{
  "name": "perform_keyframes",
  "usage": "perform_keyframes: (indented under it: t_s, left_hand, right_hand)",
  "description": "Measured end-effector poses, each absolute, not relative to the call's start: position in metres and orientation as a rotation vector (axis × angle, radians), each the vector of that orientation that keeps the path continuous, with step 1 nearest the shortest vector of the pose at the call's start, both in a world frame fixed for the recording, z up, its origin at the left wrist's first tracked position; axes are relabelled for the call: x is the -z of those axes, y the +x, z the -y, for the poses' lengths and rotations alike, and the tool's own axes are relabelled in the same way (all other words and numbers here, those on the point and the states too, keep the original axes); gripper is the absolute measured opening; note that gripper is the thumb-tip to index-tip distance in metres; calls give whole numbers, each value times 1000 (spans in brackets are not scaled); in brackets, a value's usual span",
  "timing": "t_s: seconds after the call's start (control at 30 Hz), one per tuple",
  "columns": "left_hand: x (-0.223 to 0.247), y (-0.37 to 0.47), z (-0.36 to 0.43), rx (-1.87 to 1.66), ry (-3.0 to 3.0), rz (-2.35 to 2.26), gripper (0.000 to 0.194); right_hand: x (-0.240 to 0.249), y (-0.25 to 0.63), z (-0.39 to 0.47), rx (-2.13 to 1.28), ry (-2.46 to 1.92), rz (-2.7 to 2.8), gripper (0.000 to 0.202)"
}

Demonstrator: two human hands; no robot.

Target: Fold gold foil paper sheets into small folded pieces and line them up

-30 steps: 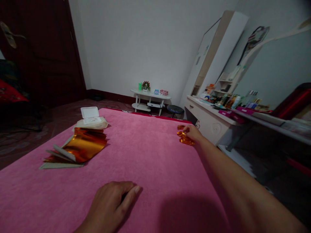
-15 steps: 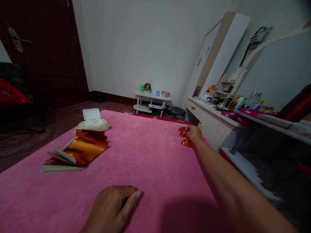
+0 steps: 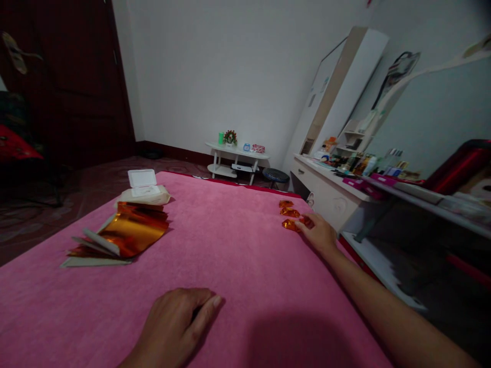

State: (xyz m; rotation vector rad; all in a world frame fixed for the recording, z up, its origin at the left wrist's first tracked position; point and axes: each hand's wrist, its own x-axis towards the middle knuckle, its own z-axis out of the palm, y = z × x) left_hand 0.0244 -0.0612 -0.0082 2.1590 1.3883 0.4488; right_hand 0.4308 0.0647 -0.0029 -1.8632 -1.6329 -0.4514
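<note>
Near the far right edge of the pink-covered surface [image 3: 230, 240], my right hand [image 3: 319, 232] is closed on a small folded gold foil piece [image 3: 290, 225], with its thumb against the near side. Part of that piece is hidden by the fingers. Just beyond it lie two more shiny folded foil pieces [image 3: 289, 211], one behind the other. My left hand [image 3: 174, 319] rests on the cloth at the front, fingers curled under and thumb beside the index finger; nothing shows in it. To the left lies a fanned stack of gold foil sheets [image 3: 143, 230] with pale backing.
An open-lidded wipes pack [image 3: 143, 191] lies behind the stack. A white dressing table [image 3: 330, 186] crowded with bottles stands along the right side. At the far wall are a low white table [image 3: 238, 151] and a round dark stool [image 3: 276, 176]. A dark door [image 3: 72, 87] is at left.
My right hand has moved back toward me and slightly right, from the farther foil pieces to the nearest one, uncovering those behind. My left hand stays in place. The view has shifted slightly.
</note>
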Motion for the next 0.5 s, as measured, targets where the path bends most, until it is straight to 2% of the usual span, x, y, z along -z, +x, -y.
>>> perform_keyframes:
  t_s: [0.27,0.5]
  left_hand:
    - [7,25,62,-502,2162,-1379,52]
    - [6,24,63,-597,2109,-1332,50]
  right_hand:
    - [27,437,-78,367,-1827,1680,22]
    - [28,439,-106,394,-1902,1564,20]
